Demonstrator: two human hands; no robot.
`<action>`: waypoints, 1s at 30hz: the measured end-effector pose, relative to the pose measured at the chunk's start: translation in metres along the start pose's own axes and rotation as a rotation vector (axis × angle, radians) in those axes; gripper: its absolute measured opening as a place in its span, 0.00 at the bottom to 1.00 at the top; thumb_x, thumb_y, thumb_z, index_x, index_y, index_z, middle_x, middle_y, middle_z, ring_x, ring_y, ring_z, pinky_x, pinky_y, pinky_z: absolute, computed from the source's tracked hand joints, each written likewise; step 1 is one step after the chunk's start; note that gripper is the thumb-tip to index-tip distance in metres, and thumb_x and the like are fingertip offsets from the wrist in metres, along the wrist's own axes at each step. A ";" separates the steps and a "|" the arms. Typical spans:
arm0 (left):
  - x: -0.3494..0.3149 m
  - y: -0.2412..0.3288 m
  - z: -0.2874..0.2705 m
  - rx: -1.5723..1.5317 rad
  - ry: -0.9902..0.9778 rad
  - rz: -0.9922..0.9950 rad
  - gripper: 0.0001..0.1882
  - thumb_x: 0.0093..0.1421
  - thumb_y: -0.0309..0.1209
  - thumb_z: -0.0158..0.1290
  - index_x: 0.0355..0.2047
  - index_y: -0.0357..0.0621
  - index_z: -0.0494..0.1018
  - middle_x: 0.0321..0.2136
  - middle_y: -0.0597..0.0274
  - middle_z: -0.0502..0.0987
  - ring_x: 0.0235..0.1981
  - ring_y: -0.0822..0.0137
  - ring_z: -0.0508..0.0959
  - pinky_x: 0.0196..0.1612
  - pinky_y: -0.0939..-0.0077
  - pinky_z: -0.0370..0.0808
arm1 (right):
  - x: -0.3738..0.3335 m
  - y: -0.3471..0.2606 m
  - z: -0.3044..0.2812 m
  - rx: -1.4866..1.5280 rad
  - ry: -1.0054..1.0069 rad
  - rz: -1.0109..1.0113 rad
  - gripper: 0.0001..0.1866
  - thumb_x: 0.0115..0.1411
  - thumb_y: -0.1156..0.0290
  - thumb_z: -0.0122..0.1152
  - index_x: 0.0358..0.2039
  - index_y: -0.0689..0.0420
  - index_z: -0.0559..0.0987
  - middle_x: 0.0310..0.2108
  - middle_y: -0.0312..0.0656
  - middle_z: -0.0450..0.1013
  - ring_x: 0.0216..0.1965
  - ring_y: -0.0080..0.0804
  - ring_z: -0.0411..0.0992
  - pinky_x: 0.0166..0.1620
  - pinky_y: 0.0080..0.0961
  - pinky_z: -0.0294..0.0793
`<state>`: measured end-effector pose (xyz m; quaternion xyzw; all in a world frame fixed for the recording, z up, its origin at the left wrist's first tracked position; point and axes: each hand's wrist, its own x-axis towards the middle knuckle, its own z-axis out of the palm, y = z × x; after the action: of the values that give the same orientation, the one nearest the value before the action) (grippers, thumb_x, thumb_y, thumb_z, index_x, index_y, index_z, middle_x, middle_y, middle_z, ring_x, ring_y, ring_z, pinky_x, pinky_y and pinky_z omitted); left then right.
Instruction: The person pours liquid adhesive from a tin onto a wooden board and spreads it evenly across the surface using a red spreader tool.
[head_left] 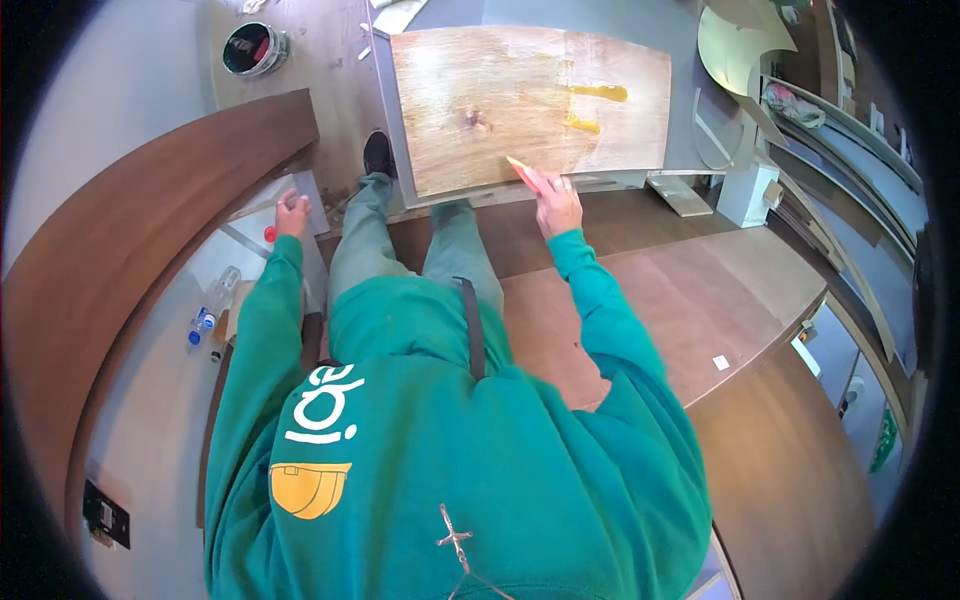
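Observation:
My right hand [558, 207] is closed round a flat red glue spreader [523, 172], whose yellowish tip lies by the near edge of a wooden board [440, 80]. Wet-looking sheen covers part of the board, and two thick streaks of yellow-brown glue [600, 93] lie right of its middle. Off to the left, my left hand [292, 213] hovers over a white surface with nothing visible in it, its fingers loosely bent and a little apart. Just below that hand is a small red round cap [270, 233].
A curved brown panel [160, 170] rises on the left, with a plastic bottle [213, 306] beside it. A dark bucket [255, 50] stands on the floor at the far left. Curved strips [850, 150] are stacked at right, near a white block [746, 195].

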<state>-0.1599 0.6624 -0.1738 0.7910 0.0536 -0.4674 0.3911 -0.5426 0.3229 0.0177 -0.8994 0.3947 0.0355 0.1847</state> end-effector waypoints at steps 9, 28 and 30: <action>0.008 0.019 -0.042 -0.019 -0.012 -0.026 0.26 0.58 0.37 0.51 0.54 0.45 0.59 0.43 0.56 0.71 0.37 0.64 0.77 0.38 0.68 0.72 | -0.004 -0.053 0.039 -0.070 0.019 -0.122 0.20 0.51 0.74 0.52 0.45 0.43 0.75 0.41 0.35 0.71 0.42 0.37 0.68 0.44 0.38 0.66; -0.001 -0.026 -0.010 -0.009 -0.022 -0.058 0.24 0.57 0.35 0.53 0.53 0.46 0.61 0.41 0.58 0.72 0.34 0.65 0.78 0.33 0.68 0.74 | 0.055 0.018 -0.023 -0.222 0.175 -0.050 0.19 0.52 0.75 0.48 0.41 0.39 0.78 0.31 0.43 0.73 0.31 0.44 0.71 0.33 0.42 0.70; -0.003 -0.013 -0.003 -0.048 -0.004 -0.032 0.24 0.57 0.36 0.53 0.53 0.46 0.61 0.41 0.58 0.72 0.33 0.65 0.78 0.31 0.70 0.74 | 0.097 0.079 -0.027 -0.302 0.166 -0.023 0.18 0.52 0.75 0.48 0.40 0.40 0.78 0.33 0.42 0.73 0.33 0.43 0.71 0.36 0.42 0.70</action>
<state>-0.1654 0.6738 -0.1783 0.7793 0.0765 -0.4738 0.4028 -0.5357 0.1970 -0.0020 -0.9212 0.3885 0.0179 0.0146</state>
